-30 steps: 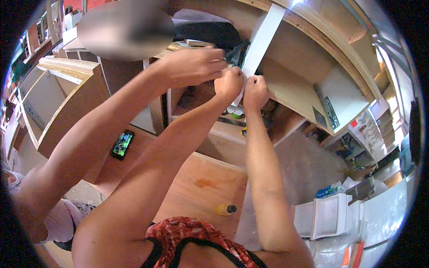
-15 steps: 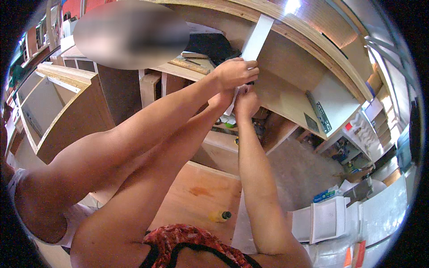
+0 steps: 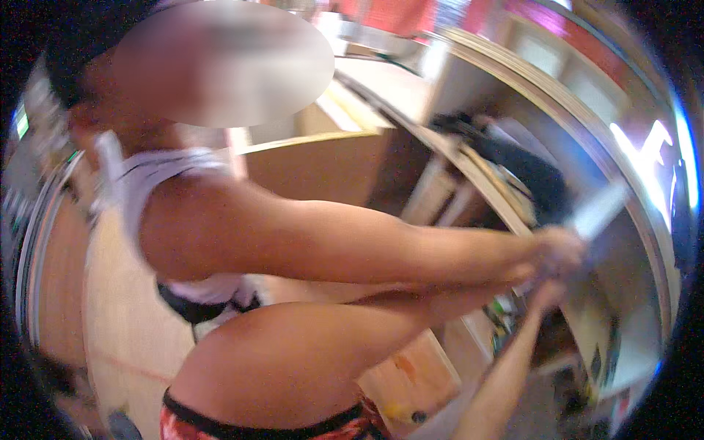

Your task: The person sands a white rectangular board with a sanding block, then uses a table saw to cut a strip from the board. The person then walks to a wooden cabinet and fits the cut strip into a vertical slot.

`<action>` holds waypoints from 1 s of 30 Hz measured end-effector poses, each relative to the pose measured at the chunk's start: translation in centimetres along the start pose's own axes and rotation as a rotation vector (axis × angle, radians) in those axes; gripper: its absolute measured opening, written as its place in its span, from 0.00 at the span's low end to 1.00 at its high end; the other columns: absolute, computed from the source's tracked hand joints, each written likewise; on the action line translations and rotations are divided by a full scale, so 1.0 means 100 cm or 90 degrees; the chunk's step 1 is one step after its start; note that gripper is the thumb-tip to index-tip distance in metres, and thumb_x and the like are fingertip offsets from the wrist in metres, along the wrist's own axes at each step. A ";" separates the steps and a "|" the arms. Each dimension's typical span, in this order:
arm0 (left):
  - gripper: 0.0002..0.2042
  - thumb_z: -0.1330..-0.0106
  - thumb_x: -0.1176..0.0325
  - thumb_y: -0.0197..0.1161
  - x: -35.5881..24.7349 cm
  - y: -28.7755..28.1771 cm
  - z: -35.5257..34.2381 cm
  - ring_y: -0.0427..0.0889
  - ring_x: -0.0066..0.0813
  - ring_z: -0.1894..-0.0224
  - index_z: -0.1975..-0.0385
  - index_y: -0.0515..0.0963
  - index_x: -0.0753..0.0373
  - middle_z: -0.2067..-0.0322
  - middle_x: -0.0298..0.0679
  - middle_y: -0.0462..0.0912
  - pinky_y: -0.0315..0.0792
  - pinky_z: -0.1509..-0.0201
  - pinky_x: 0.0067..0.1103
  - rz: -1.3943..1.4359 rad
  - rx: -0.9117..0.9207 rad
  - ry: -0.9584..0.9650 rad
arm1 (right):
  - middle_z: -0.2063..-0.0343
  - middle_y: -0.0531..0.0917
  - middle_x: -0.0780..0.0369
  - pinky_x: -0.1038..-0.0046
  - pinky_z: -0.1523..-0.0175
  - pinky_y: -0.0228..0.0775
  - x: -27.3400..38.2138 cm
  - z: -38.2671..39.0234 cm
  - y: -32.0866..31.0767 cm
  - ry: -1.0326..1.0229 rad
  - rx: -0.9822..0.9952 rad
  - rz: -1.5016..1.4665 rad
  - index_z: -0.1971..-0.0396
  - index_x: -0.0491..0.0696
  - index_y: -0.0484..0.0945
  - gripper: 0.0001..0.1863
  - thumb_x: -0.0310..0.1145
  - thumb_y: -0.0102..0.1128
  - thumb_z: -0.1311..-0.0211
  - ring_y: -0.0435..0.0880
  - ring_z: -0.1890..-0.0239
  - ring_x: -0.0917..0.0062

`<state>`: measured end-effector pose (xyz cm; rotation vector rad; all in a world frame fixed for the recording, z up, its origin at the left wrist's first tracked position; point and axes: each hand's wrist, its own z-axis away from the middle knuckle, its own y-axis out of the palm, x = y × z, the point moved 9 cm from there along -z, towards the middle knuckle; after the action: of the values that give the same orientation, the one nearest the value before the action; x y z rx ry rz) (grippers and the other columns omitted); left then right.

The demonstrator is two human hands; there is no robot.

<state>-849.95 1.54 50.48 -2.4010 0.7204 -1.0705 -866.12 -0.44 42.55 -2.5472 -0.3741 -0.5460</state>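
A flat white strip (image 3: 605,209) slants up toward the front rail of a wooden cabinet frame (image 3: 649,253). A co-worker's hand (image 3: 559,248) is on the strip, just above both of mine. Below that hand, my left hand (image 3: 522,276) is at the strip's lower part, its fingers hidden and smeared by motion. My right hand (image 3: 548,295) is closed close beside it, blurred; what it grips cannot be made out. The strip's lower end is hidden among the hands.
The co-worker in a white sleeveless top (image 3: 187,172) stands close on my left, one arm stretched over mine. A wooden panel (image 3: 414,374) lies below our arms. Dark cloth (image 3: 532,172) rests on the cabinet. A box-like wooden piece (image 3: 312,172) stands beyond the co-worker's arm.
My view has swung left, so the hands and strip now appear farther right and blurred. The co-worker's body has come into view. All three hands remain together at the strip.
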 end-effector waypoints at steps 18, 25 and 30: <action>0.11 0.39 0.68 0.59 0.001 0.040 0.033 0.85 0.52 0.56 0.65 0.84 0.68 0.61 0.54 0.85 0.79 0.53 0.41 0.545 -0.185 -0.758 | 0.61 0.89 0.55 0.52 0.55 0.76 0.020 -0.008 -0.016 0.071 0.027 0.111 0.57 0.49 0.82 0.18 0.47 0.49 0.27 0.88 0.60 0.54; 0.11 0.41 0.70 0.60 -0.018 0.007 0.030 0.85 0.57 0.53 0.63 0.84 0.68 0.59 0.58 0.85 0.78 0.49 0.45 0.530 -0.157 -0.729 | 0.58 0.87 0.50 0.51 0.51 0.76 0.014 -0.007 -0.025 0.129 0.071 0.131 0.55 0.45 0.82 0.21 0.45 0.46 0.27 0.86 0.56 0.50; 0.08 0.41 0.70 0.60 0.000 0.026 0.027 0.85 0.57 0.55 0.66 0.83 0.65 0.61 0.55 0.85 0.77 0.50 0.45 0.563 -0.059 -0.772 | 0.57 0.87 0.51 0.53 0.52 0.77 0.019 -0.019 -0.015 0.094 0.050 0.073 0.55 0.45 0.82 0.18 0.43 0.50 0.27 0.87 0.55 0.52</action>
<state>-848.67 -0.02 47.38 -1.8774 1.1008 0.7243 -865.59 0.15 45.49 -2.4176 -0.1907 -0.6585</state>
